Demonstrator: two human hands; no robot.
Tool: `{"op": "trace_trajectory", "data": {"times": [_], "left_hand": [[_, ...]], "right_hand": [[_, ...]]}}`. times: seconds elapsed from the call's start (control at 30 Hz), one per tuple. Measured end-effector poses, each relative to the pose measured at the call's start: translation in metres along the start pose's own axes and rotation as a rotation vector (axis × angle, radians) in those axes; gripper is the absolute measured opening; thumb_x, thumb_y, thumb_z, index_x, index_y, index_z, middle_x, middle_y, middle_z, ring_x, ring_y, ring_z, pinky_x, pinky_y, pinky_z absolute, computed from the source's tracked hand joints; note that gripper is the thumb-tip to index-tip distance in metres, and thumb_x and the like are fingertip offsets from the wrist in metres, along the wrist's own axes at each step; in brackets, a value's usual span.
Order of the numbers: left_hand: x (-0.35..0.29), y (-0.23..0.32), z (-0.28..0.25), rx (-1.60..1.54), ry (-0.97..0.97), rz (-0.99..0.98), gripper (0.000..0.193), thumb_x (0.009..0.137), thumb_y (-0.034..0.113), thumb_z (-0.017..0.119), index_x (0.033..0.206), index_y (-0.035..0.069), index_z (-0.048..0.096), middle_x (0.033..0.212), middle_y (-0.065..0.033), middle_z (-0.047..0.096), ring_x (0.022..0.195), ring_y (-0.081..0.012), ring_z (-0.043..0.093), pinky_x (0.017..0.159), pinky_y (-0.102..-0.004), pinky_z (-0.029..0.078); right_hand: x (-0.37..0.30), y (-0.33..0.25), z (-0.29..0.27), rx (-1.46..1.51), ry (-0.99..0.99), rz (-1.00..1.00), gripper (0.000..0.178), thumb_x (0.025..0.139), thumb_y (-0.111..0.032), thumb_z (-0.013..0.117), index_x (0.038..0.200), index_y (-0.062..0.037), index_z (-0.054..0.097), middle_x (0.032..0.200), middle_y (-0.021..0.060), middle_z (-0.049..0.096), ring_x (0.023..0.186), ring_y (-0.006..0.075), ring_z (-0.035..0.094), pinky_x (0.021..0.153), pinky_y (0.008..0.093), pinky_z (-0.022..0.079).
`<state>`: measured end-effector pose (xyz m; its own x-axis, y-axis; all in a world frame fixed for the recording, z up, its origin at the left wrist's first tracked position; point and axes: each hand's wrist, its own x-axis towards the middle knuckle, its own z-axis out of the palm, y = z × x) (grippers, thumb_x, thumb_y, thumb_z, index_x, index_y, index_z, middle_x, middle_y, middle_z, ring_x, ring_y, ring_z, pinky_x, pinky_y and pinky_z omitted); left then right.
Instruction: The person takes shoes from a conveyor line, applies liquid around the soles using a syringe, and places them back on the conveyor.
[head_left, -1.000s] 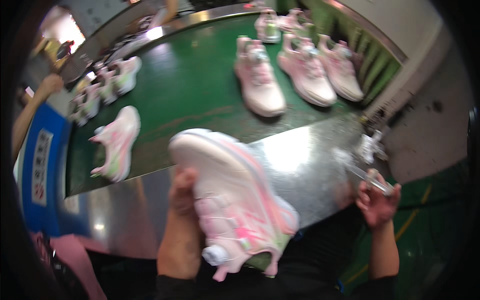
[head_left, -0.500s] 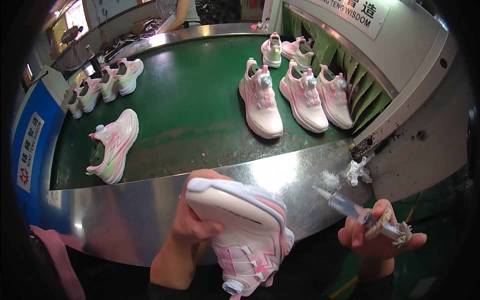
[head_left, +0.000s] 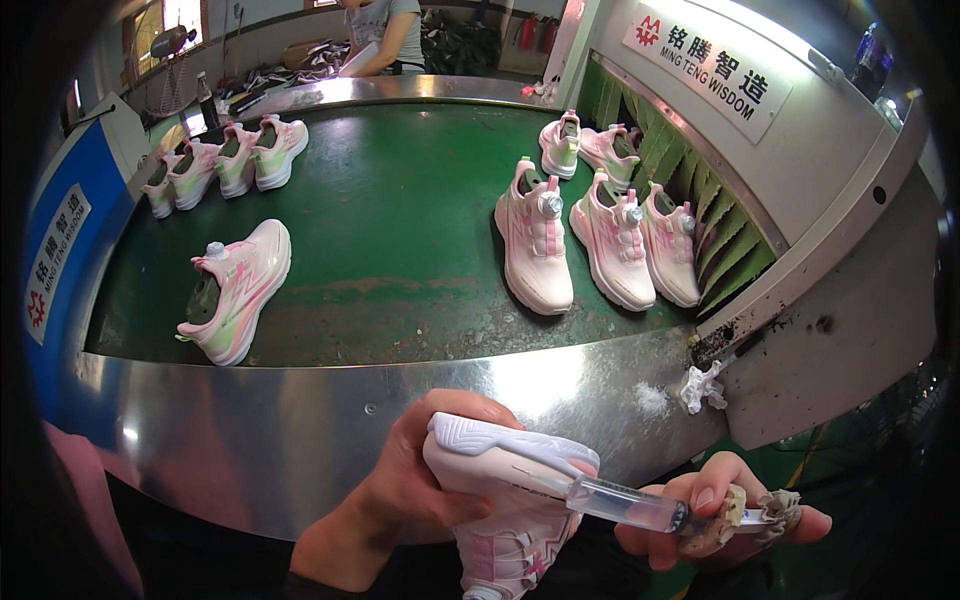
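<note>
My left hand (head_left: 412,478) grips a pink and white sneaker (head_left: 505,490) by its toe, over the metal front ledge. The shoe is tilted, toe up, with its white sole edge facing up and its laced pink upper hanging down. In my right hand (head_left: 690,510) is a clear plastic syringe (head_left: 625,502) with a dark plunger seal, its finger grip and plunger end wrapped in crumpled tan and grey material. The syringe's front end meets the side of the shoe near the seam between sole and upper; whether its tip touches I cannot tell.
A green conveyor belt (head_left: 390,230) carries a single sneaker (head_left: 240,290) at left, several sneakers (head_left: 235,160) behind it, and more (head_left: 535,250) at right beside a machine opening with green flaps (head_left: 720,220). Crumpled white paper (head_left: 703,388) lies on the metal ledge (head_left: 300,420). A person (head_left: 385,40) works beyond.
My right hand has brought the syringe left, up against the sneaker. My left hand has shifted the shoe slightly lower and to the right. The view has tilted up a little.
</note>
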<state>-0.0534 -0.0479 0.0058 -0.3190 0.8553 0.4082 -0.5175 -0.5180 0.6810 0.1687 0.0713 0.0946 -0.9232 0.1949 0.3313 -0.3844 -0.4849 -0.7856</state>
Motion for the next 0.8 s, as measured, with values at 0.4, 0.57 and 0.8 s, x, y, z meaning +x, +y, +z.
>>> {"op": "trace_trajectory", "data": {"times": [0.4,0.57,0.8], "left_hand": [[0.001,0.001,0.003,0.073,0.014,-0.008,0.067,0.060,0.013,0.086,0.115,0.005,0.047,0.106,-0.0259,0.060,0.103,-0.0382,0.061,0.088,-0.0486,0.051],[0.002,-0.001,0.005,0.051,0.025,-0.002,0.069,0.059,0.010,0.086,0.116,0.004,0.047,0.106,-0.0276,0.059,0.103,-0.0396,0.061,0.088,-0.0487,0.051],[0.001,-0.002,-0.005,0.116,-0.016,0.011,0.070,0.060,0.009,0.085,0.116,0.003,0.045,0.107,-0.0281,0.059,0.102,-0.0403,0.060,0.087,-0.0503,0.051]], "right_hand": [[0.002,0.000,0.007,0.050,0.125,0.025,0.086,0.075,-0.072,0.057,0.122,-0.0006,0.047,0.101,0.0303,0.059,0.106,0.0401,0.054,0.092,0.0508,0.036],[0.005,-0.003,0.008,-0.120,0.064,0.028,0.085,0.078,-0.073,0.052,0.124,-0.0018,0.045,0.102,0.0298,0.059,0.097,0.0364,0.054,0.079,0.0477,0.037],[0.007,0.003,0.007,-0.130,0.063,-0.011,0.084,0.078,-0.074,0.050,0.124,-0.0028,0.044,0.099,0.0287,0.059,0.092,0.0338,0.053,0.074,0.0453,0.036]]}}
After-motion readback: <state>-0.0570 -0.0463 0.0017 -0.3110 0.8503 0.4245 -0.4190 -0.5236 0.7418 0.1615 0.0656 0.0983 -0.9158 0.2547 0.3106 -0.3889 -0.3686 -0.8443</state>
